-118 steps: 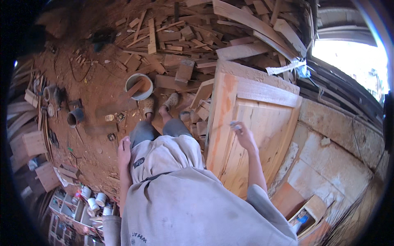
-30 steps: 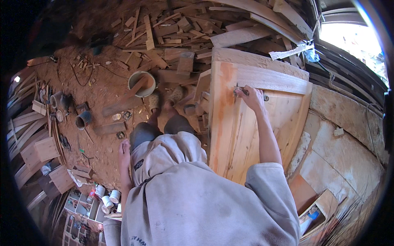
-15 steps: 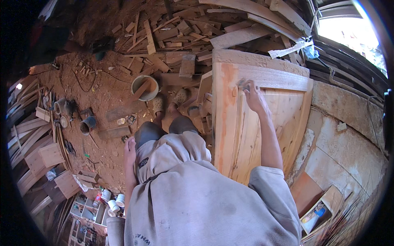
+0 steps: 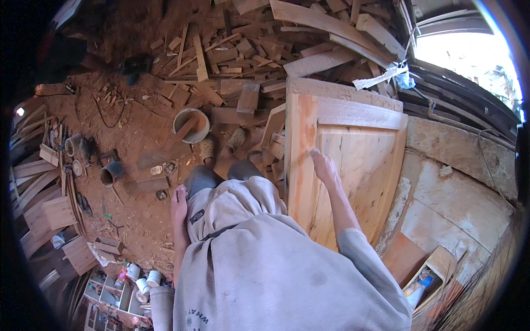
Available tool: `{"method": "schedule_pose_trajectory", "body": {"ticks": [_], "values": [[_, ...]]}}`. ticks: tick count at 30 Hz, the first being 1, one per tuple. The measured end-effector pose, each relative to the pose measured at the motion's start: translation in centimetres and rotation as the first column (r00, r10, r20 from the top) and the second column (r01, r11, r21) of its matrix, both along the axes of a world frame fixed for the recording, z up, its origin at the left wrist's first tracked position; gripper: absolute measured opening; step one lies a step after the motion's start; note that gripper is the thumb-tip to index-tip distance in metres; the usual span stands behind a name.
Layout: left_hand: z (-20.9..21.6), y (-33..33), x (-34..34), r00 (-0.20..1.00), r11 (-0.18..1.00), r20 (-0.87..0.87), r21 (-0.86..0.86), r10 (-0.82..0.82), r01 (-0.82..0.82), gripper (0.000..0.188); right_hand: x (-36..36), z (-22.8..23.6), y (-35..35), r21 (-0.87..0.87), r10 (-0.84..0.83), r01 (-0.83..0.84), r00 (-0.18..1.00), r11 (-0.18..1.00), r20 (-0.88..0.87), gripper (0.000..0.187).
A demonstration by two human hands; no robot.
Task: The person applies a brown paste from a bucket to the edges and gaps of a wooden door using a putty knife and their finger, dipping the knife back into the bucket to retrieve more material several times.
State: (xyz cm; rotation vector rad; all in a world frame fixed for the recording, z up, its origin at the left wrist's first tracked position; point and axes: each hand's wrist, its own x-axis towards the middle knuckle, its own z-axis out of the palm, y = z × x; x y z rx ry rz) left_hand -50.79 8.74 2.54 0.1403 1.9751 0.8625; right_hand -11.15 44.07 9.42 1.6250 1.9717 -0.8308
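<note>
A wooden panel door [image 4: 359,171] leans upright on my right, pale timber with orange-brown filler smeared down its left stile [image 4: 302,165]. Over the inner edge of that stile is my right hand [image 4: 323,165], its fingers bent together against the wood. Whatever it holds, if anything, is hidden under the fingers. My left hand [image 4: 179,203] hangs low beside my left thigh, away from the door. Its fingers point down and are mostly out of sight, so their grip is unclear.
A bucket [image 4: 191,126] with a board in it stands ahead of my feet. Behind it lies a heap of wood offcuts [image 4: 237,52]. A dark blue container [image 4: 111,173] lies to the left. Shelves with tins [image 4: 118,292] stand at lower left; an open wooden box [image 4: 430,278] is at lower right.
My right hand has moved down and left, from the door's top rail to the left stile. The left hand still hangs at my side; the whole view has shifted slightly.
</note>
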Motion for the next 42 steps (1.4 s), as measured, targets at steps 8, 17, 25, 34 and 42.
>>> {"method": "schedule_pose_trajectory", "body": {"ticks": [8,17,25,34,42], "values": [[-2.6,0.2,-2.2,1.0,0.995,-0.022,0.099,0.013,-0.01,0.042,-2.8,7.2,-8.7,0.037,-0.617,0.631,0.768,0.775,-0.173,0.034],[-7.3,1.0,-8.5,0.997,0.996,0.078,0.084,-0.025,0.019,0.035,-7.7,8.6,-16.7,-0.441,-0.765,0.867,-0.116,0.234,-0.634,0.039],[-9.2,2.7,-15.0,0.892,0.892,-0.069,0.041,-0.446,0.449,0.039,-10.0,13.0,-23.8,-0.635,-0.566,0.771,-0.545,-0.049,-0.619,0.026],[-7.5,8.6,-14.4,0.745,0.747,-0.092,0.016,-0.66,0.664,0.038,-9.1,11.7,-33.4,-0.697,-0.4,0.692,-0.703,-0.19,-0.588,0.028],[-4.9,9.7,-12.1,0.644,0.645,-0.173,0.055,-0.745,0.762,0.039,-9.2,10.3,-34.9,-0.767,-0.332,0.621,-0.767,-0.163,-0.549,0.039]]}}
